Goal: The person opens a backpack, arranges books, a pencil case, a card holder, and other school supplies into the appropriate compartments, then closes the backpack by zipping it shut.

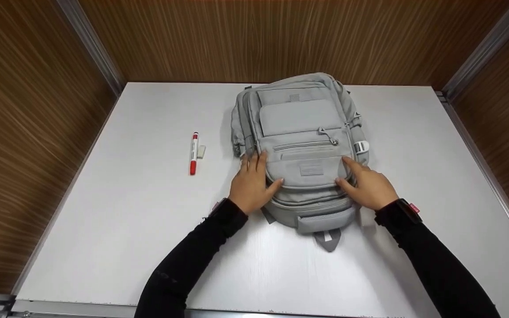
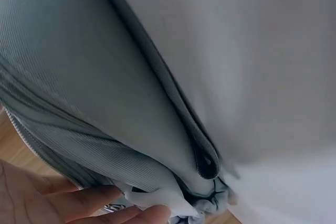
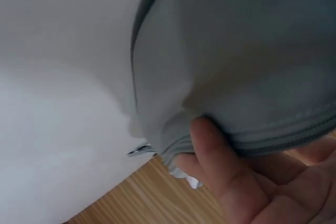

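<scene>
A light grey backpack (image 1: 301, 118) lies on its back on the white table, its front pockets up and its top loop towards the person. My left hand (image 1: 249, 189) rests on its left edge, fingers straight and pointing away, thumb on the front pocket. On the opposite edge, my right hand (image 1: 373, 187) touches the bag with thumb and forefinger spread over the pocket's corner. The left wrist view has the fingers against the bag's side (image 2: 89, 72) near a white buckle (image 2: 163, 200). Fingertips press lightly on the grey side fabric (image 3: 252, 66) in the right wrist view.
Left of the bag lie a red and white marker (image 1: 194, 152) and a small pale block (image 1: 201, 152) beside it. Wood-grain panels (image 1: 254, 42) enclose the white table (image 1: 126, 212) at the back and both sides. A grey metal rail runs along the front edge.
</scene>
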Available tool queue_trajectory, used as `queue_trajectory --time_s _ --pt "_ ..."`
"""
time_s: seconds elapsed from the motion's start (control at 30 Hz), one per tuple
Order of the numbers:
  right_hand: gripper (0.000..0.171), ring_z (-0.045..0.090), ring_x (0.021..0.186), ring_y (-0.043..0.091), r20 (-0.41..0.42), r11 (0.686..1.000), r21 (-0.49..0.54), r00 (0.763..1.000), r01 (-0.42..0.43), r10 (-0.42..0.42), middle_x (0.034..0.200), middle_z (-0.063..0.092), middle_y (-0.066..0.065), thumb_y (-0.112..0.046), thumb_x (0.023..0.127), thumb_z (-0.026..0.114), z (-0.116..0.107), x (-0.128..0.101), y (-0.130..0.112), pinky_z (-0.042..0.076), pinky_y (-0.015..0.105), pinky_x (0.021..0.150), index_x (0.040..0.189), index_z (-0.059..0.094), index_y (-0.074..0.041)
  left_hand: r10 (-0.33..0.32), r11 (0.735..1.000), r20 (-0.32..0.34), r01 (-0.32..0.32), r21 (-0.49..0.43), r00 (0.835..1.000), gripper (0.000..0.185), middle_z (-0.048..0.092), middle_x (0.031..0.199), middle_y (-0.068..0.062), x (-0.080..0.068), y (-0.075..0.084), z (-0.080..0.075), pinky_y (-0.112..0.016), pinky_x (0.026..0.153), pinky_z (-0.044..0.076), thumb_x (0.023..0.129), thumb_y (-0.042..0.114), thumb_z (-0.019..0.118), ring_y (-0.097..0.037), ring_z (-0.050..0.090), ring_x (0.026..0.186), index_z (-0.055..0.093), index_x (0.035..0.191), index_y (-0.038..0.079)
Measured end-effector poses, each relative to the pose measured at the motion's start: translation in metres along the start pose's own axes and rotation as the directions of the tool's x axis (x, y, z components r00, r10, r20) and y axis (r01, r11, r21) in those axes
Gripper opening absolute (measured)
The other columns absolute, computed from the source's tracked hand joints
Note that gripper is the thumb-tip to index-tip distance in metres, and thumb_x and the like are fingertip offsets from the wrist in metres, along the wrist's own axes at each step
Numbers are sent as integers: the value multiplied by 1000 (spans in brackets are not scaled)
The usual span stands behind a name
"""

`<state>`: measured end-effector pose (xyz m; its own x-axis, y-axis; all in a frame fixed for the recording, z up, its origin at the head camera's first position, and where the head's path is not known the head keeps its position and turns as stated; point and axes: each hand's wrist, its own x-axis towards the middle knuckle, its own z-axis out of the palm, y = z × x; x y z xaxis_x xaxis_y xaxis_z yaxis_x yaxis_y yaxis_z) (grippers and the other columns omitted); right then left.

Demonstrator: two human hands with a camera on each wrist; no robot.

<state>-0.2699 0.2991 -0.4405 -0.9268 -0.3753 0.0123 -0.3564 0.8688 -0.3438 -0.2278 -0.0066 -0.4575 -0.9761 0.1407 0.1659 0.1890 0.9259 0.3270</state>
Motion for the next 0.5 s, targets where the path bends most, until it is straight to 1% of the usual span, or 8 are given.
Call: queue_trajectory --time_s 0.07,0.1,0.17,0.23,0.37,0.43,0.47,0.5 --pt "71 56 115 54 -17 1000 -12 1000 18 -18 132 55 33 -44 97 54 3 -2 -6 46 65 91 152 31 -5 -7 1000 2 7 -7 1000 86 36 154 -24 3 -4 -2 -50 114 36 96 63 42 -46 28 144 21 155 5" --pt "71 59 111 53 -28 999 -18 999 26 -27 127 58 33 -42 96 55 4 -3 -9 48 64 88 151 33 -4 -10 1000 2 10 -7 1000 85 36 153 -24 4 -7 -3 -50 115 35 96 62 41 -47 28 144 21 155 5" --pt "70 64 100 50 -48 999 -30 998 44 -45 114 65 32 -41 96 57 8 -5 -15 50 61 82 150 35 -3 -18 1000 2 18 -7 1000 83 37 153 -23 7 -11 -5 -50 116 33 97 60 41 -47 29 143 21 155 5" --pt "70 67 92 48 -64 997 -42 996 62 -65 98 68 30 -40 95 59 11 -7 -21 52 59 76 148 37 -1 -29 1000 -3 29 -9 1000 80 38 153 -22 9 -16 -6 -49 116 33 97 57 42 -48 30 143 23 155 6" --pt "70 68 81 45 -91 993 -74 991 89 -96 90 69 28 -39 92 63 15 -9 -31 53 56 67 145 41 0 -48 999 -2 48 -10 999 77 39 153 -20 11 -23 -9 -50 115 34 97 52 45 -48 31 142 23 155 7" --pt "70 67 73 42 -124 989 -124 987 83 -99 85 69 26 -42 89 66 16 -10 -36 51 53 58 142 46 0 -52 999 3 52 -16 999 77 39 153 -20 11 -25 -11 -51 115 34 97 52 45 -49 31 142 23 156 8" --pt "70 66 67 40 -146 984 -158 984 77 -101 79 69 23 -44 87 69 16 -10 -39 49 51 52 139 49 -1 -50 999 3 50 -20 999 77 39 153 -20 10 -27 -11 -52 114 34 97 53 45 -49 31 141 22 156 9" --pt "67 64 62 37 -173 979 -194 980 69 -103 72 66 19 -46 84 71 15 -10 -41 47 49 48 132 55 -2 -46 999 3 46 -23 999 76 39 153 -20 10 -28 -12 -52 114 34 97 53 45 -49 32 141 23 156 10"
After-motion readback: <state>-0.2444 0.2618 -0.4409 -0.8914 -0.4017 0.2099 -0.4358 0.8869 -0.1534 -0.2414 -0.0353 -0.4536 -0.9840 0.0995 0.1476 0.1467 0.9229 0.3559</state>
